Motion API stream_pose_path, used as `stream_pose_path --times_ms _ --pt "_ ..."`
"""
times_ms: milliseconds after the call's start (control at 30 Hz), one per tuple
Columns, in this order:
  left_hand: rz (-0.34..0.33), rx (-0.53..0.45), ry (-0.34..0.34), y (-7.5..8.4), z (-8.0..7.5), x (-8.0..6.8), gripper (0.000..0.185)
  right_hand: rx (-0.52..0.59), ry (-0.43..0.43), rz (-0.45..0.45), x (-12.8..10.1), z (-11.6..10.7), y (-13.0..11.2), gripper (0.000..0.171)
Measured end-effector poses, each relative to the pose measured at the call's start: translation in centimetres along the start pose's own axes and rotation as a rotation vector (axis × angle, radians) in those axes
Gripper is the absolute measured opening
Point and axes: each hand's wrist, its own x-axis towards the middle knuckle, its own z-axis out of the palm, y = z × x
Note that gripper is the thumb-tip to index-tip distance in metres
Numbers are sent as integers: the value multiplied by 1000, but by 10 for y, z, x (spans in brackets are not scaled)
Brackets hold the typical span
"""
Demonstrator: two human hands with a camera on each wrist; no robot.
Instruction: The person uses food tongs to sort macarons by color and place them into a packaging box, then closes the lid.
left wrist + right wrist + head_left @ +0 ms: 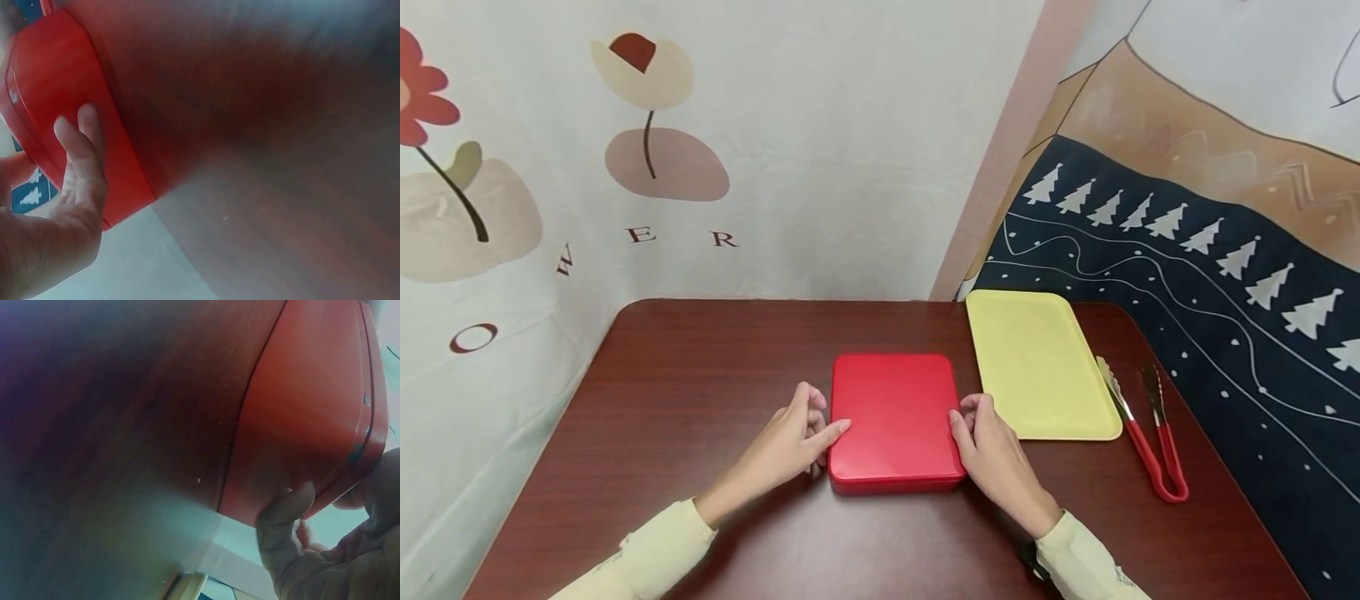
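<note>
While both hands sit at the sides of the red tray [897, 417], it lies upside down and flat on the dark wood tabletop [700, 375], near the middle. The left hand [793, 442] is at the tray's 9 o'clock side, with its fingers fairly straight and its fingertips [84, 122] touching the rim. The right hand [992, 450] is at the 3 o'clock side, with its fingers curled against the edge; it looks like a light hold, not a tight one.

With so little finger on each rim, the smooth tray could slip out if it is lifted. One side might drop first and bang the tabletop.

A yellow tray [1037, 367] lies just beside it at 2 o'clock. A push that way could bump it, and it could knock the red-handled tongs [1150, 433] farther right.
</note>
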Motion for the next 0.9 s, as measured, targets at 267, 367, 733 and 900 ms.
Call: stream_pose_path --times_ms 267,367,733,900 --pt "-91 -19 -110 2 0 -21 39 25 -84 22 -13 -7 3 36" --pt "-95 -72 -148 3 -1 -27 37 171 -178 76 -20 -12 3 37" --pt "-46 -168 -135 -3 4 -37 29 467 -288 59 -35 -19 8 28" --pt "4 -123 -92 -5 12 -41 29 483 -271 93 -41 -17 13 25"
